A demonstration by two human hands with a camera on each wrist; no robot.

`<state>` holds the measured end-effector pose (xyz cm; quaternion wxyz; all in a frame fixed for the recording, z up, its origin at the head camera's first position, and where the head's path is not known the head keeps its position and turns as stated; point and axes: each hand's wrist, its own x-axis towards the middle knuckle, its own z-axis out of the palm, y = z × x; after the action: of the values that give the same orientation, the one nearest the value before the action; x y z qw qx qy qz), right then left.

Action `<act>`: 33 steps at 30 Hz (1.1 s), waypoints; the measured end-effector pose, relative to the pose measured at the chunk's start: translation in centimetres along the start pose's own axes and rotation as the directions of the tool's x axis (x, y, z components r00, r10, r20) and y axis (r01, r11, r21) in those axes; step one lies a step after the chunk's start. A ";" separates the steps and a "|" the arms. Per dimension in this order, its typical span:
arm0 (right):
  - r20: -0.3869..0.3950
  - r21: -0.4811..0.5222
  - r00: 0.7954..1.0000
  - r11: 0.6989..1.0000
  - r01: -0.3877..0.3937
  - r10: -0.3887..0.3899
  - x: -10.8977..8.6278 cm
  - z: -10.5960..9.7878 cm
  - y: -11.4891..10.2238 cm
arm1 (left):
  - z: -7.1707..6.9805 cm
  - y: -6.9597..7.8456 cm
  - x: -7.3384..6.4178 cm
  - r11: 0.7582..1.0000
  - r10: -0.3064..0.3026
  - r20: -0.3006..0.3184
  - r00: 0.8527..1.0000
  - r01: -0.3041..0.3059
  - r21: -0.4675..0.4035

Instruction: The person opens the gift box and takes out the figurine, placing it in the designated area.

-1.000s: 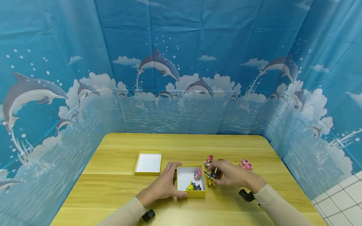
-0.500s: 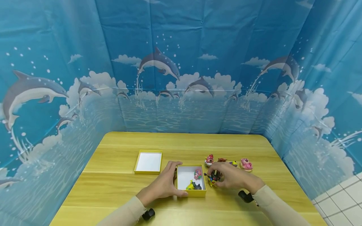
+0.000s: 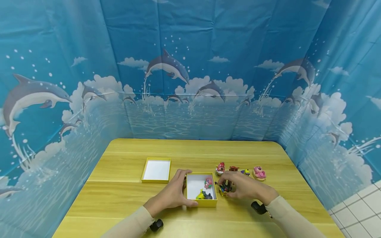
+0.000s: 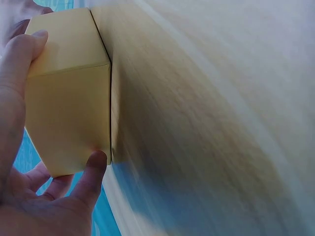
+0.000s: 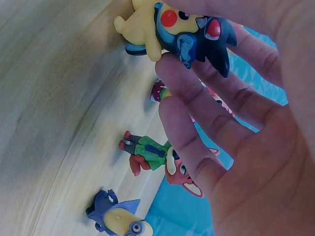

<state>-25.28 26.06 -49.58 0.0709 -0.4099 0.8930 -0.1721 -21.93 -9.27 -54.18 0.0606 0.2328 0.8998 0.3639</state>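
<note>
My left hand (image 3: 172, 195) grips a yellow open-topped box (image 3: 202, 204), thumb on its front wall and fingers along its left and far side. In the left wrist view, the thumb and a fingertip press the box's outer walls (image 4: 69, 115). Inside lie a pink figurine (image 3: 208, 182), a yellow one (image 3: 200, 195) and a dark grey one (image 3: 207, 196). Just right of the box, my right hand (image 3: 248, 185) holds a yellow, red-cheeked figurine (image 5: 140, 24) in a dark hood, close to the tabletop. The thumb side partly hides its face in the right wrist view.
A shallow yellow lid (image 3: 156, 170), white inside, lies left of the box. Beyond my right hand stand a red-and-pink figurine (image 3: 220, 168), a fox figurine in a green shirt (image 5: 152, 150), a one-eyed yellow-and-blue figurine (image 5: 118, 221) and a pink bear figurine (image 3: 259, 173).
My right hand has shifted slightly, and the hooded figurine has turned in its fingers, showing less yellow in the head view. The left hand and the box stay put.
</note>
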 end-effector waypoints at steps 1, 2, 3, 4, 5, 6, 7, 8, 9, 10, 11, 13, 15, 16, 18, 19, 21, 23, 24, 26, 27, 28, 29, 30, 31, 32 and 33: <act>0.001 0.000 1.000 1.000 -0.002 0.002 0.0 0.0 0.0 | 0.0 0.0 0.0 1.000 -0.001 0.000 1.000 0.001 -0.001; 0.001 -0.001 1.000 1.000 -0.006 0.006 -0.1 0.0 -0.1 | 0.0 0.0 0.0 1.000 0.000 0.000 1.000 0.000 0.001; 0.002 -0.001 1.000 1.000 -0.006 0.006 -0.1 0.0 -0.1 | 0.0 0.0 0.0 1.000 -0.001 0.000 1.000 0.001 0.000; 0.003 -0.001 1.000 1.000 -0.006 0.006 -0.1 0.0 -0.1 | 0.0 0.0 0.0 1.000 0.001 -0.001 1.000 -0.001 0.001; 0.004 -0.002 1.000 1.000 -0.007 0.007 -0.1 0.0 -0.1 | 0.0 0.0 0.0 1.000 0.002 -0.001 1.000 -0.002 0.002; 0.005 -0.003 1.000 1.000 -0.010 0.010 -0.1 0.0 -0.1 | 0.0 0.0 0.0 1.000 0.003 -0.001 1.000 -0.003 0.001; 0.006 -0.004 1.000 1.000 -0.015 0.015 -0.1 0.0 -0.2 | 0.0 0.0 -0.1 1.000 0.004 -0.001 1.000 -0.004 0.000; 0.006 -0.007 1.000 1.000 -0.019 0.019 -0.1 0.0 -0.2 | 0.0 0.0 -0.1 1.000 0.005 0.000 1.000 -0.005 0.000; 0.007 -0.009 1.000 1.000 -0.021 0.021 -0.1 0.1 -0.2 | 0.0 0.0 -0.1 1.000 0.004 0.000 1.000 -0.004 -0.003; 0.008 -0.011 1.000 1.000 -0.024 0.024 -0.1 0.1 -0.2 | 0.0 0.0 -0.1 1.000 0.005 0.000 1.000 -0.005 -0.003; 0.009 -0.012 1.000 1.000 -0.027 0.027 -0.2 0.1 -0.2 | 0.0 -0.1 0.0 1.000 0.004 0.001 1.000 -0.004 -0.005; 0.016 -0.010 0.999 0.999 -0.040 0.040 -0.2 0.0 -0.2 | 0.0 0.0 -0.1 1.000 0.004 0.000 1.000 -0.004 -0.006; 0.022 -0.008 0.999 0.999 -0.045 0.045 -0.2 0.0 -0.1 | 0.0 0.0 -0.1 1.000 0.004 -0.001 1.000 -0.004 -0.005; 0.024 -0.007 0.999 0.999 -0.047 0.047 -0.2 0.0 -0.1 | 0.0 0.0 -0.1 1.000 0.004 -0.001 1.000 -0.004 -0.004; 0.025 -0.002 0.998 0.999 -0.051 0.051 -0.3 0.0 -0.1 | 0.0 0.0 -0.1 1.000 0.004 -0.001 1.000 -0.004 -0.004; 0.023 -0.002 0.998 0.999 -0.051 0.051 -0.3 0.0 0.0 | 0.1 0.0 -0.1 1.000 0.004 -0.001 1.000 -0.004 -0.003; 0.018 0.001 0.999 0.999 -0.048 0.048 -0.3 0.0 0.0 | 0.1 0.0 0.0 1.000 0.003 0.000 1.000 -0.003 -0.002; 0.014 0.003 0.999 0.999 -0.043 0.043 -0.3 -0.1 0.1 | 0.1 -0.1 0.0 1.000 0.004 0.000 1.000 -0.004 0.000; 0.011 0.005 0.999 0.999 -0.042 0.042 -0.3 -0.1 0.1 | 0.1 -0.1 0.0 1.000 0.004 0.000 1.000 -0.004 0.001; 0.006 0.008 0.999 0.999 -0.039 0.039 -0.4 -0.2 0.1 | 0.1 -0.1 0.0 1.000 0.005 0.001 1.000 -0.005 0.003; 0.002 0.009 0.999 0.999 -0.037 0.037 -0.4 -0.3 0.1 | 0.1 -0.1 0.0 1.000 0.005 0.001 1.000 -0.005 0.002; 0.000 0.013 0.999 0.999 -0.036 0.036 -0.4 -0.4 0.0 | 0.1 -0.1 0.0 1.000 0.005 0.001 1.000 -0.005 0.002; -0.004 0.016 0.999 0.999 -0.036 0.036 -0.4 -0.5 0.0 | 0.1 -0.1 0.0 1.000 0.005 0.002 1.000 -0.005 0.001; -0.007 0.017 0.999 0.999 -0.036 0.036 -0.4 -0.6 -0.1 | 0.1 -0.1 0.0 1.000 0.004 0.003 1.000 -0.004 -0.001; -0.008 0.018 0.999 0.999 -0.037 0.037 -0.4 -0.7 -0.2 | 0.1 -0.1 0.0 1.000 0.003 0.003 1.000 -0.003 -0.002; -0.009 0.018 0.999 0.999 -0.039 0.039 -0.5 -0.8 -0.3 | 0.1 -0.1 0.0 1.000 0.002 0.003 1.000 -0.002 -0.006; -0.011 0.020 0.999 0.999 -0.042 0.042 -0.5 -1.0 -0.4 | 0.1 -0.1 0.0 1.000 0.002 0.004 1.000 -0.002 -0.007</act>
<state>-24.97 26.45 -48.57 0.0735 -0.3893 0.9000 -0.1818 -21.96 -9.29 -54.34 0.0630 0.2341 0.8982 0.3668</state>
